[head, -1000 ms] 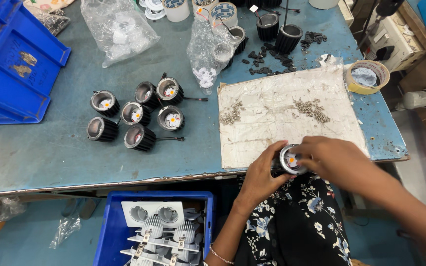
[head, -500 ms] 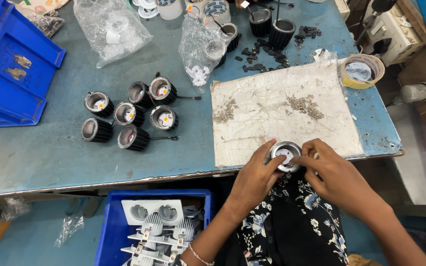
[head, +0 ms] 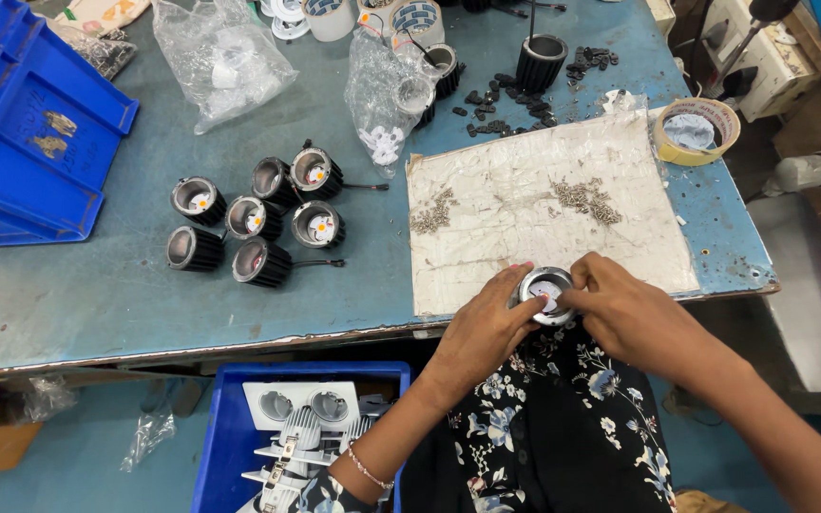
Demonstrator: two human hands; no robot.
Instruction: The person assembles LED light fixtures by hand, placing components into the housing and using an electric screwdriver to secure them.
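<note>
A: Head view, looking straight down: small round lamp housing (head: 545, 290) at the near edge of the table (head: 97, 304), just over the front border of the worn white sheet (head: 525, 228). Held between both hands.

B: And the fingers?

A: Left hand (head: 486, 332) wrapped on the left side of the housing, fingers closed on the dark body, thumb tip up at the shiny rim. Right hand (head: 634, 318) from the other side, fingertips pressed together on the rim and the face. Under those fingertips: hidden, impossible to tell.

B: Good way to handle it, probably?

A: Better to hold firm and steady with the left, face turned up, and to leave the fine work to the right fingertips only. Better also to work above the sheet, not beyond the table edge; otherwise a small part easily lost into the blue bin (head: 230, 427) below.

B: Screws?

A: Two small heaps of screws (head: 582, 197) on the sheet, near. Seven black housings (head: 251, 218) well apart to the left; no need to disturb.
</note>
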